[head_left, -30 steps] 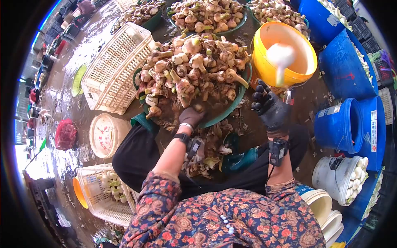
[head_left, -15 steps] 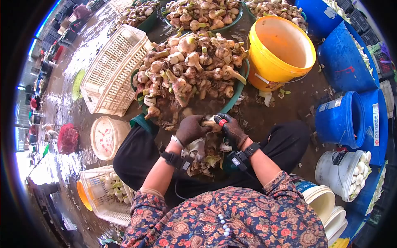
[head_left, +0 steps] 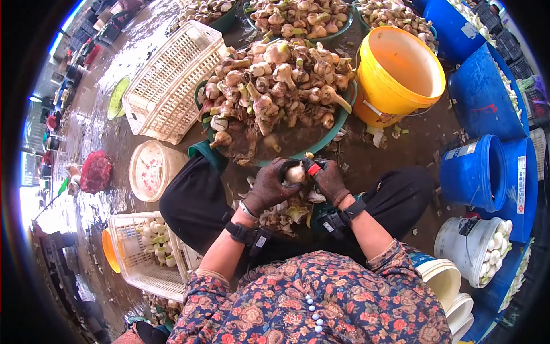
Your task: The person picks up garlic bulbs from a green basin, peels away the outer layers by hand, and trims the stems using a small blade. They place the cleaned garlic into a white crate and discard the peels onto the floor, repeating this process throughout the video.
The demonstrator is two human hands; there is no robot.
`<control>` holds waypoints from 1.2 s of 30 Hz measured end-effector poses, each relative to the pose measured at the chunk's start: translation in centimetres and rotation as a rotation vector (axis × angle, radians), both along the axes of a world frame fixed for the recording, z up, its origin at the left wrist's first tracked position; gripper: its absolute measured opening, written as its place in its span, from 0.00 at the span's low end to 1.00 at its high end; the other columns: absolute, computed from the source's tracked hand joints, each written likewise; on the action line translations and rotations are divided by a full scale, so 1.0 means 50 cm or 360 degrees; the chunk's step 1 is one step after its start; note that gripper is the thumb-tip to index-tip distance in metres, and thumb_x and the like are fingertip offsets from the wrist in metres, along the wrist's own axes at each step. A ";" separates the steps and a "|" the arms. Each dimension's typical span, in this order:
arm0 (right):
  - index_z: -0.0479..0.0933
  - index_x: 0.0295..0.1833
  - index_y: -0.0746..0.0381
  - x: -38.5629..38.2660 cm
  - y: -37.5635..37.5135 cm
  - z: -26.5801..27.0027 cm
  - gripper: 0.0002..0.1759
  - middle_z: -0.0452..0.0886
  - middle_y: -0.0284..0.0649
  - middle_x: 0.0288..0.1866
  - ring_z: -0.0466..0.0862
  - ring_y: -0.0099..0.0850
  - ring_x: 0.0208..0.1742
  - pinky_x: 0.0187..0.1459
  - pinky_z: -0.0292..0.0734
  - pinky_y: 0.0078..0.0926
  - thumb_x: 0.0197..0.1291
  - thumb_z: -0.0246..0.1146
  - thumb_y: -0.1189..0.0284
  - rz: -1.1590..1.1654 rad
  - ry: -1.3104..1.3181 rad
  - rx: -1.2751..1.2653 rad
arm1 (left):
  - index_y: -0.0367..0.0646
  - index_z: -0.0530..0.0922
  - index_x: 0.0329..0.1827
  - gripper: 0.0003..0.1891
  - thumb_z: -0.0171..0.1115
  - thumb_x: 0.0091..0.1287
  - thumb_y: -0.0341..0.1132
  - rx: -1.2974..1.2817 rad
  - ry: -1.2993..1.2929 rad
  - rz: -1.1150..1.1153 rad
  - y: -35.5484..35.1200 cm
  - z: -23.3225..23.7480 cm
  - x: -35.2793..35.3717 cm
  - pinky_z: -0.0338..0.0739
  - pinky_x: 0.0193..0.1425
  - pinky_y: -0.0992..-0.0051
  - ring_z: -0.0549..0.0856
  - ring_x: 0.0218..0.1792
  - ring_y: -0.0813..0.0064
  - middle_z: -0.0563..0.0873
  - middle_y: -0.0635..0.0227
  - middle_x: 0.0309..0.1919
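Observation:
Gloved in dark brown, my left hand is closed around a pale garlic bulb. My right hand, in a similar glove, is closed on a small red-handled tool beside the bulb; its blade cannot be made out. Both hands are above my lap, just short of a green basin heaped with unpeeled garlic. Loose peelings lie below my hands, between my legs.
A yellow bucket stands beyond the basin on the right. White crates and a white tub are at left. Blue buckets and a white bucket of peeled garlic line the right.
The view has shifted slightly. The pale bulb now shows clearly between my hands, and my right hand has turned, with the red tool more upright beside it.

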State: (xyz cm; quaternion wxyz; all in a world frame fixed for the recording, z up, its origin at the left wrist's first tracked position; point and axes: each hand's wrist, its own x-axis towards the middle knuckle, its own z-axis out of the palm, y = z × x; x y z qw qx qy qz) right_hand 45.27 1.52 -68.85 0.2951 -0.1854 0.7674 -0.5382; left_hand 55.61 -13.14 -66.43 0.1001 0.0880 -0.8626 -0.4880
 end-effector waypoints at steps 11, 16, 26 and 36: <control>0.79 0.31 0.64 0.002 0.028 -0.003 0.17 0.75 0.28 0.21 0.70 0.18 0.22 0.25 0.66 0.21 0.62 0.60 0.60 -0.0058 -0.0839 -0.0335 | 0.34 0.75 0.54 0.23 0.69 0.54 0.30 0.1036 -0.0195 0.0019 0.001 -0.004 0.017 0.74 0.53 0.77 0.79 0.45 0.79 0.81 0.67 0.46; 0.79 0.29 0.70 0.005 0.029 -0.022 0.21 0.77 0.31 0.22 0.68 0.17 0.24 0.24 0.65 0.23 0.62 0.60 0.60 0.0070 -0.0265 -0.0114 | 0.33 0.76 0.52 0.21 0.67 0.55 0.31 0.0990 -0.0282 -0.0039 0.002 -0.010 0.019 0.75 0.48 0.80 0.80 0.41 0.81 0.82 0.67 0.44; 0.75 0.46 0.59 0.009 0.029 -0.002 0.27 0.78 0.33 0.33 0.77 0.23 0.29 0.30 0.72 0.19 0.63 0.51 0.45 -0.0134 -0.1760 -0.0671 | 0.34 0.66 0.62 0.31 0.67 0.56 0.29 0.1491 -0.0192 0.0134 0.034 -0.022 0.009 0.70 0.60 0.73 0.77 0.53 0.72 0.77 0.62 0.53; 0.75 0.49 0.64 0.002 0.026 -0.072 0.23 0.76 0.33 0.39 0.72 0.19 0.39 0.41 0.70 0.19 0.67 0.52 0.54 0.0418 -0.0833 -0.0243 | 0.36 0.80 0.46 0.13 0.66 0.60 0.31 0.0249 -0.0428 0.0028 0.018 -0.025 -0.001 0.76 0.46 0.78 0.82 0.38 0.81 0.86 0.69 0.38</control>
